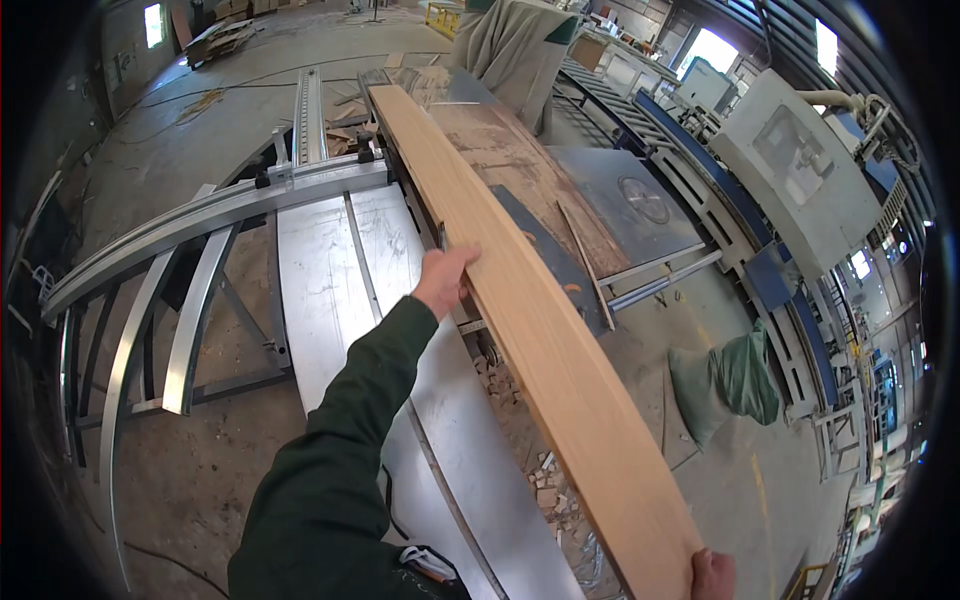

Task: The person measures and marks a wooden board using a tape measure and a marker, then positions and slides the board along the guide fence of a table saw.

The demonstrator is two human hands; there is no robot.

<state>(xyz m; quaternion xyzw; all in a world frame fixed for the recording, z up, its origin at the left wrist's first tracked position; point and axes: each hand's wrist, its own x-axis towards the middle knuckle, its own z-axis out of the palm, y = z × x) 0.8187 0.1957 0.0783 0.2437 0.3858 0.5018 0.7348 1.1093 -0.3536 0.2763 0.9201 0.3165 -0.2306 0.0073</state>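
A long, pale wooden plank (520, 300) runs from upper centre to lower right above the metal saw surface (330, 260); the left hand (443, 280) grips its left edge, the right hand (712, 575) clasps its near end

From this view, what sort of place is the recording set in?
Most likely a woodworking shop or joinery factory: a long wooden board rests on a sliding table saw, offcuts litter the concrete floor, and big machines stand behind.

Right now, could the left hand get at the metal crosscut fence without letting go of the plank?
Probably not: the left hand grips the plank edge mid-length, and the fence lies well beyond it, though nothing blocks the way.
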